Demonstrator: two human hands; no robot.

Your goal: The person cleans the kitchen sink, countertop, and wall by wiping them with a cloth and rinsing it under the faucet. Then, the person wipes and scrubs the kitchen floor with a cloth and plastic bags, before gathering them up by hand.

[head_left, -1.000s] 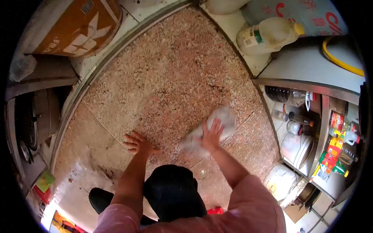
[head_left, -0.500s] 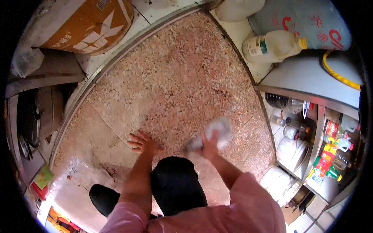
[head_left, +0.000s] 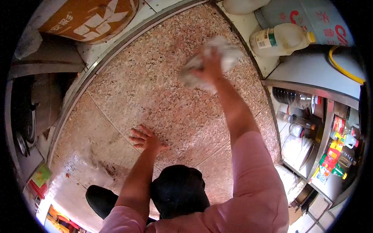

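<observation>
A whitish cloth (head_left: 230, 53), smeared by motion, lies under my right hand (head_left: 211, 65) on the far part of the speckled pinkish floor (head_left: 163, 70). My right fingers press on the cloth, part of it bunched around them. Closer to me, my left hand (head_left: 147, 139) rests flat on the same floor, fingers spread, with nothing in it. My dark-clad knee (head_left: 178, 190) is between my two forearms.
An orange-brown container (head_left: 93, 23) stands at the far left. A plastic jug (head_left: 281, 39) lies on the ledge at right, by a grey-blue bag (head_left: 311, 19). Shelves at right hold several bottles (head_left: 299, 99). A yellow hose (head_left: 344, 68) curves at the right edge.
My right hand has swept the cloth away from me to the far part of the floor, the arm stretching out. My left hand stays planted. The view has shifted slightly.
</observation>
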